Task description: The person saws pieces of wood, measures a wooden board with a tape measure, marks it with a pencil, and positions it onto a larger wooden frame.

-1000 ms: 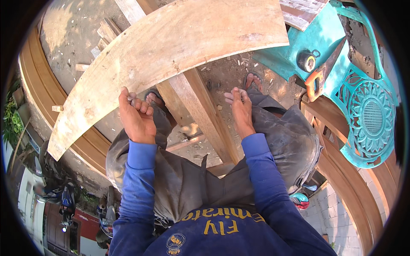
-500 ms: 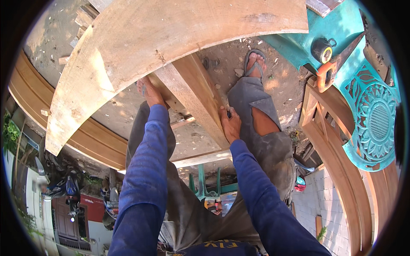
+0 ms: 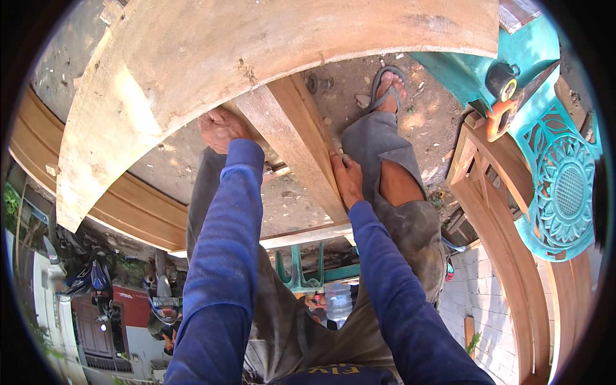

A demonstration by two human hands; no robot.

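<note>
A wide, curved wooden board (image 3: 192, 58) spans the top of the view, with pale sawn edges. Beneath it runs a squared wooden beam (image 3: 301, 141), slanting down to a thin crosspiece (image 3: 301, 237). My left hand (image 3: 223, 130) is closed beside the board's lower edge, left of the beam; what its curled fingers hold, if anything, is hidden. On the beam's right side, my right hand (image 3: 348, 179) grips the edge with fingers and thumb against the wood.
On the right, a turquoise plastic chair (image 3: 568, 186) bears an orange-handled saw (image 3: 500, 119) and a black round tool (image 3: 502, 80). Curved wooden frames (image 3: 507, 256) stand below it. Another curved wooden piece (image 3: 115, 199) lies at left. My sandalled foot (image 3: 388, 90) is on the dirt.
My left hand has come out more from under the curved board and shows as a closed fist. The right hand has shifted slightly on the beam. The whole view has turned a little.
</note>
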